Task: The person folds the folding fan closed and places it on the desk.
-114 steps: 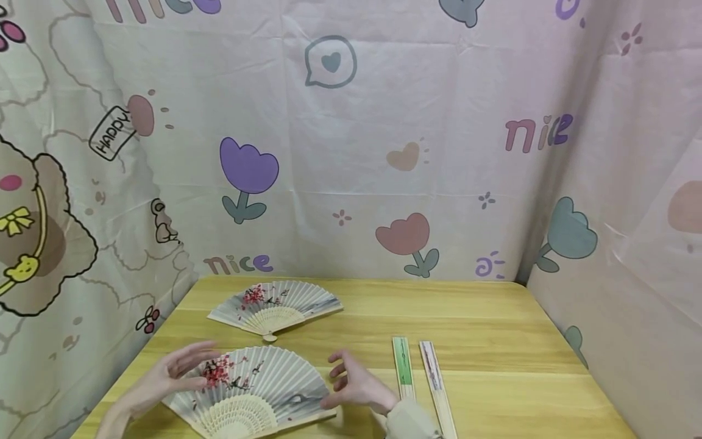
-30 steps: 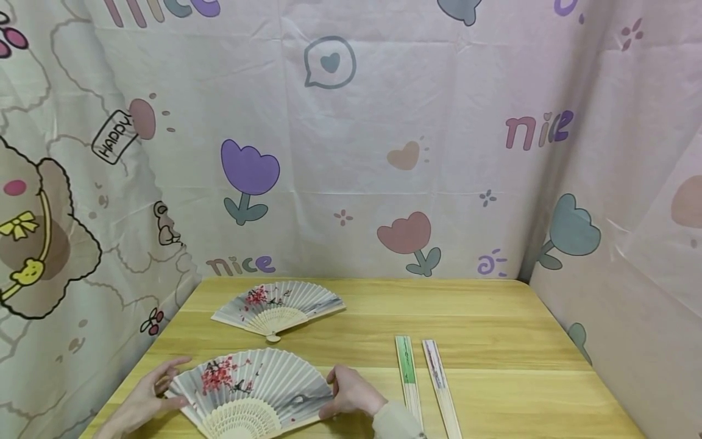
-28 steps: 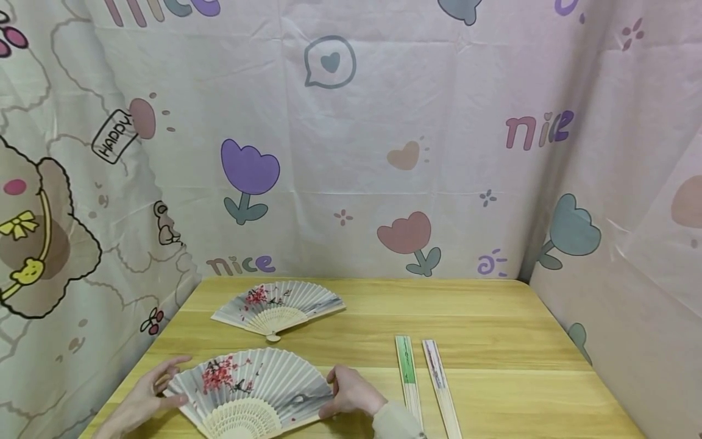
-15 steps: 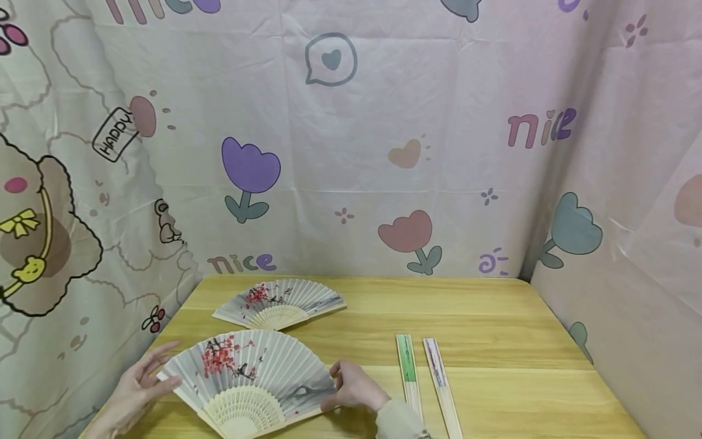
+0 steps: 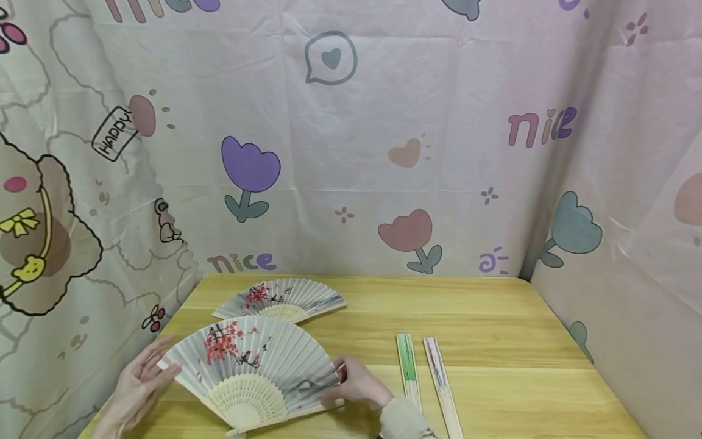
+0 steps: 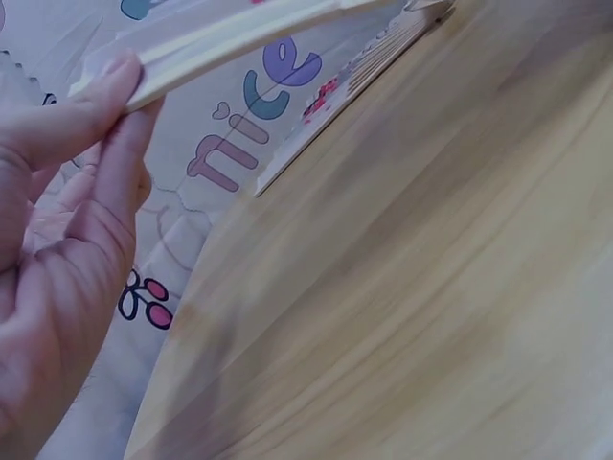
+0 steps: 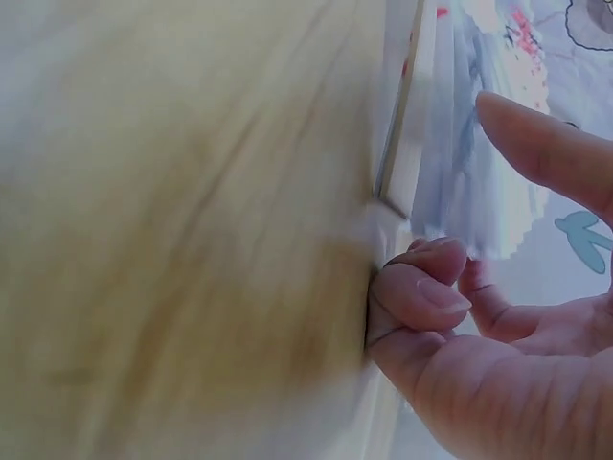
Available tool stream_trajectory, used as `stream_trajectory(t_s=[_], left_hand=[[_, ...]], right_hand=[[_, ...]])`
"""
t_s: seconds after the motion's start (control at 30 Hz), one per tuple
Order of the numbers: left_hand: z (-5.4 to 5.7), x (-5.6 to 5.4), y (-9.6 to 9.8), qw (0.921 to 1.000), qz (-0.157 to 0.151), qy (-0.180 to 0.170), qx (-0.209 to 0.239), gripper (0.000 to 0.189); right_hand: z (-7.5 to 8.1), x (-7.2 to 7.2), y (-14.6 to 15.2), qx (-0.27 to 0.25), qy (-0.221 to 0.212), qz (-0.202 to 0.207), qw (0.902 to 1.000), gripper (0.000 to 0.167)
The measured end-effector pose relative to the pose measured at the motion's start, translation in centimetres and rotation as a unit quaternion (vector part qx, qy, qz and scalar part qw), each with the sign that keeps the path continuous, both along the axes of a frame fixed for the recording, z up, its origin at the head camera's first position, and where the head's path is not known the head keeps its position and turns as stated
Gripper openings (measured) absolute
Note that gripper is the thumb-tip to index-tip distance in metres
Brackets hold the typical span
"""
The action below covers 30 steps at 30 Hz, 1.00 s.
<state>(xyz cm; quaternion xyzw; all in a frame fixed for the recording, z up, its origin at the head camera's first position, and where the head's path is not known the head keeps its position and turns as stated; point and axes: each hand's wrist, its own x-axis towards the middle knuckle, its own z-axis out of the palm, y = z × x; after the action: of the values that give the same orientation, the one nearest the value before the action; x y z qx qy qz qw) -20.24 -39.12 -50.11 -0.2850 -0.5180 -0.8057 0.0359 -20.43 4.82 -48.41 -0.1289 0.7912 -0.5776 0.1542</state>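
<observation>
An open folding fan with pale pleats, red blossoms and bamboo ribs is tilted up, its left side lifted off the table. My left hand pinches its left edge; in the left wrist view the thumb lies over the raised outer rib. At the opposite end, my right hand holds the lower right corner, thumb across the leaf and bent fingers at the edge. Blur softens the right wrist view, where the fan's end shows close to the fingers. A second open fan, alike in print, lies behind, partly covered.
Two closed folding fans lie right of my right hand, one with a green panel and one with a white panel. The wooden table is bordered by printed curtains at the back and both sides.
Both hands first hovered around the near fan, then took its two ends. Since then the fan has risen and tipped up, covering the rear fan's lower part. The closed fans have not moved.
</observation>
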Motion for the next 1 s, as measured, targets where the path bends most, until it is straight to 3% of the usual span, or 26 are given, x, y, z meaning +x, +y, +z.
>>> stream_trajectory(t_s=[0.3,0.47,0.53,0.73,0.87,1.0], left_hand=[[0.3,-0.4,0.6,0.9982,-0.011,0.001,0.060,0.072],[0.6,-0.5,1.2,0.9930,-0.018,-0.002,0.117,0.069],[0.7,-0.5,1.7,0.9897,-0.017,-0.002,0.142,0.067],[1.3,-0.8,3.2,0.9773,0.019,-0.016,0.210,0.057],[1.7,-1.0,4.3,0.9674,0.005,-0.015,0.253,0.052],[1.9,-1.2,5.6,0.9586,-0.014,-0.004,0.284,0.048]], right_hand=[[-0.4,-0.3,0.5,-0.049,-0.023,-0.012,0.9984,0.045],[-0.7,-0.4,0.6,-0.133,-0.059,-0.014,0.9893,0.049],[-1.0,-0.5,0.6,-0.185,-0.085,-0.015,0.9789,0.049],[-1.7,-0.8,0.2,-0.320,-0.153,-0.031,0.9343,0.038],[-1.5,-0.7,0.0,-0.369,-0.178,-0.048,0.9110,0.026],[-1.4,-0.6,-0.1,-0.427,-0.200,-0.064,0.8793,0.027]])
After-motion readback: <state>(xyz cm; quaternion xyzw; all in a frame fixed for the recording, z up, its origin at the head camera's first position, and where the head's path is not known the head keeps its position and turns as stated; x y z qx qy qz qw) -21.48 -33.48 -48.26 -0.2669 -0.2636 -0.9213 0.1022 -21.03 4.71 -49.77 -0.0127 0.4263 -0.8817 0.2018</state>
